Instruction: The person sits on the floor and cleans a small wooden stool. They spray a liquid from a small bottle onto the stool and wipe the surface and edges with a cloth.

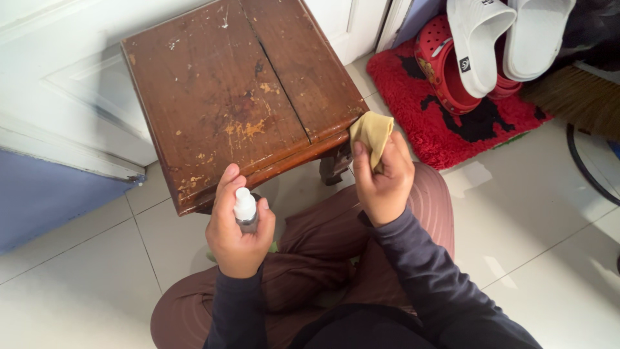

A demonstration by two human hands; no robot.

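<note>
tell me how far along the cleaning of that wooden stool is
Nothing looks done: the stool top shows yellowish stains and no wet patch. In hand: the left hand grips a spray bottle, the right hand a yellow cloth at the stool's edge. Probably spraying and wiping remain.

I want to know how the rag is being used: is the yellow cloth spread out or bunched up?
Bunched up. The yellow cloth is gathered into a wad in the right hand, by the wooden stool corner.

We record dark navy long sleeves reaching both wrists; the left hand (237, 232) and right hand (383, 181) are bare, without rings or watch; ribbed maroon-brown trousers (323, 249) cover the legs.
</note>
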